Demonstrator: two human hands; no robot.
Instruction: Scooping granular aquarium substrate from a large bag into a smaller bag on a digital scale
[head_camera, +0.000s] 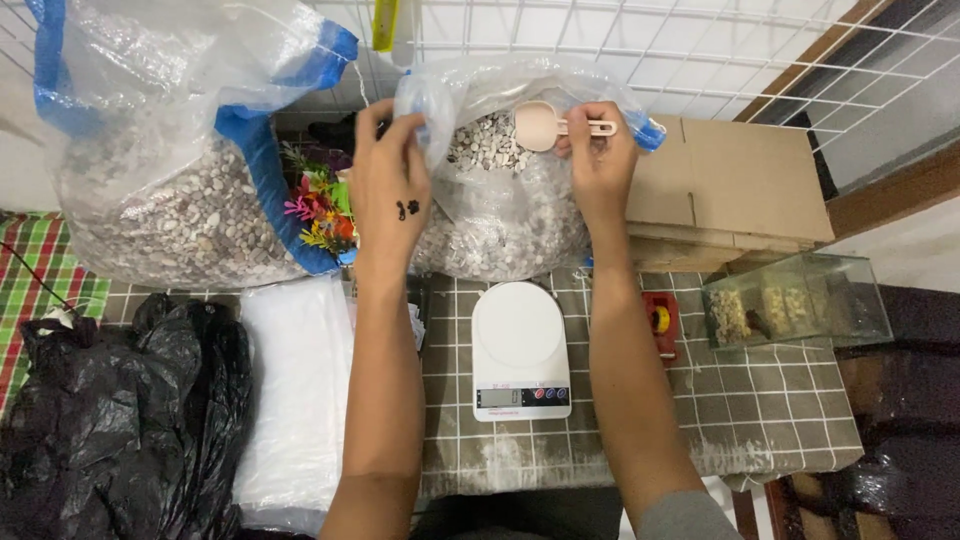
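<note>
Two big clear sacks of pale gravel stand at the back of the tiled table (760, 410). The middle sack (500, 210) is the one being worked: the left hand (388, 185) pinches its rim, pulling the mouth wide, while the right hand (600, 160) is clamped on the handle of a pink scoop (540, 125) held over the gravel (487, 145). It looks like the scooping step. Next the scoop must dip without spilling. The white scale (520, 345) sits just below, bare.
</note>
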